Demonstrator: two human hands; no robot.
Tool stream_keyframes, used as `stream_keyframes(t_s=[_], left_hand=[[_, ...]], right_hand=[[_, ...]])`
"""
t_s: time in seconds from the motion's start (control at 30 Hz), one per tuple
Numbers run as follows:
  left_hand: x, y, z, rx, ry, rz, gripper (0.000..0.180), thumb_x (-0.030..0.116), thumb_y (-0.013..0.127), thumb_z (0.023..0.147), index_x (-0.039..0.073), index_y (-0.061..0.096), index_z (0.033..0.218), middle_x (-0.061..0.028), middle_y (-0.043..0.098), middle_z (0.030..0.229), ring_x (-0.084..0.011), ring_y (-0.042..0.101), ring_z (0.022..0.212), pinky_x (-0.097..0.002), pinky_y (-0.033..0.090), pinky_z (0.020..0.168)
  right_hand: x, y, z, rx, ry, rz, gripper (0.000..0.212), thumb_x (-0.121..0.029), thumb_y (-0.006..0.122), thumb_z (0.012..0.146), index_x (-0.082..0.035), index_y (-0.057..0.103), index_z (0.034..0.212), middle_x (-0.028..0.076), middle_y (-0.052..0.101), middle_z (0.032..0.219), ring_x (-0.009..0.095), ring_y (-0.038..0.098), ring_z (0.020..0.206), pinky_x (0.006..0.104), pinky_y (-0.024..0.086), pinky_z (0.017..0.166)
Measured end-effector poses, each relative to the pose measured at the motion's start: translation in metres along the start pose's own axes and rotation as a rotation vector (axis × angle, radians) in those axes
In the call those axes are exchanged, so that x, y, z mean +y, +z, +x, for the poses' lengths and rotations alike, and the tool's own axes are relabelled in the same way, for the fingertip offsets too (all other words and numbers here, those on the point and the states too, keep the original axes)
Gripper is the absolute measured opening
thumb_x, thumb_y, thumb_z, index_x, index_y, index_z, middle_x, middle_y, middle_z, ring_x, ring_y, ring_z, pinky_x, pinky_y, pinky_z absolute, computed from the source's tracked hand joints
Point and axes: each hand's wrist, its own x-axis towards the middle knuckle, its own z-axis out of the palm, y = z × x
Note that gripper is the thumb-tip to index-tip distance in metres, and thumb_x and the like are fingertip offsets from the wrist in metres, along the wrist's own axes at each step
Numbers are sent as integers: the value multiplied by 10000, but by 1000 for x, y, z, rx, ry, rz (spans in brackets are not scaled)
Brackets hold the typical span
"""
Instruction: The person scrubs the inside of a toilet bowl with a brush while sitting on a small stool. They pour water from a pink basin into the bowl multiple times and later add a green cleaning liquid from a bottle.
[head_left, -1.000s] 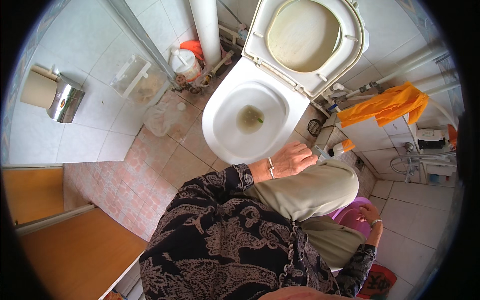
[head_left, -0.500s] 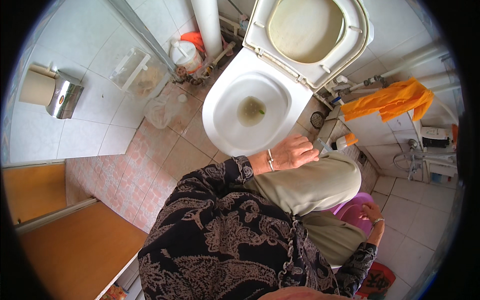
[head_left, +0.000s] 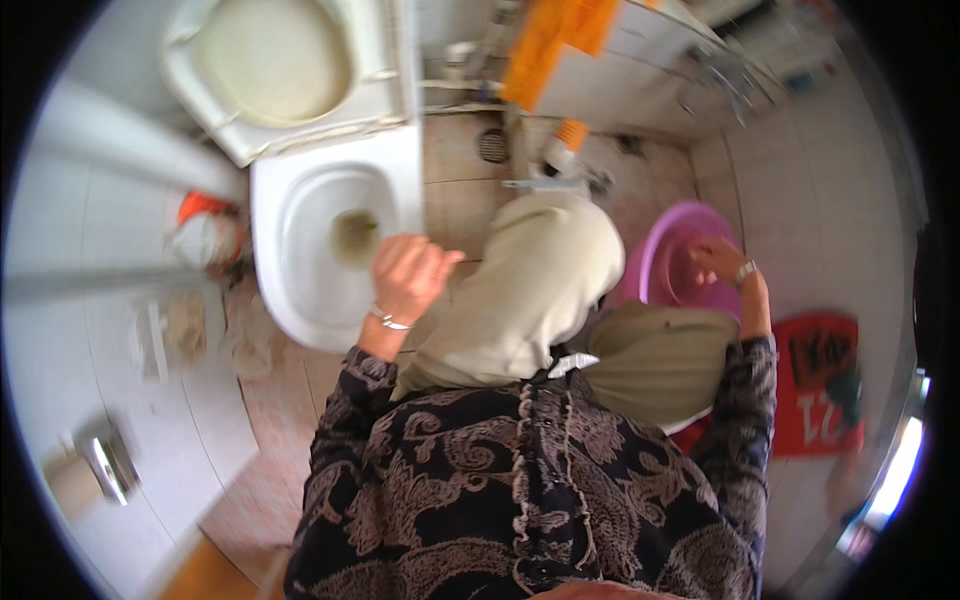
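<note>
- Purple plastic basin (head_left: pixel 657 238) is overlapped at its right side by the right hand (head_left: pixel 715 262), whose fingertips are turned inward over the hollow; whether anything is gripped there cannot be told.
- Part of the basin's near side is hidden by the right trouser leg (head_left: pixel 660 360).
- The left hand (head_left: pixel 410 275) is held with loosely bent fingers, well left of the basin; whether something is enclosed cannot be told.
- Beneath it, the toilet (head_left: pixel 400 170) is partly covered, its seat (head_left: pixel 372 45) raised.
- Beyond the left knee (head_left: pixel 560 240), an orange-capped bottle (head_left: pixel 567 143) is seen.
</note>
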Motion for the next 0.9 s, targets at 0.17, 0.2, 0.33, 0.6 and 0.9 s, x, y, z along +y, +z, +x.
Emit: stream_keyframes(t_s=[0.17,0.2,0.33,0.6,0.9], left_hand=[[-5,5,5,-24,-51,70,383,172,651,856,46,417,581,-87,399,570,-265,432,516,-386,343,488],[-6,0,8,-50,-70,90,360,135,641,859,34,426,589,-91,407,564,-269,430,504,-389,338,474],[-17,-3,11,-37,-93,139,400,112,639,857,43,374,565,-80,369,526,-256,402,465,-374,321,444],[-25,-6,-6,-91,-134,184,418,129,670,834,59,375,546,-68,384,525,-243,415,466,-361,344,448],[-42,13,-65,-246,-200,221,384,164,681,818,96,434,531,-69,465,517,-262,478,459,-366,379,455]], right_hand=[[14,15,-29,116,82,86,269,-191,521,900,20,597,1050,86,658,736,144,650,629,268,516,544],[12,17,-32,130,86,90,268,-186,521,891,17,603,1046,85,656,744,144,650,621,267,512,543],[6,20,-39,155,77,93,278,-176,523,871,14,611,1054,88,652,772,144,652,616,265,505,550],[-10,26,-50,141,62,76,293,-169,519,875,24,602,1079,97,650,750,153,658,631,271,509,560],[-18,26,-59,150,28,80,271,-152,539,875,28,602,1068,108,642,703,159,653,633,290,513,566]])
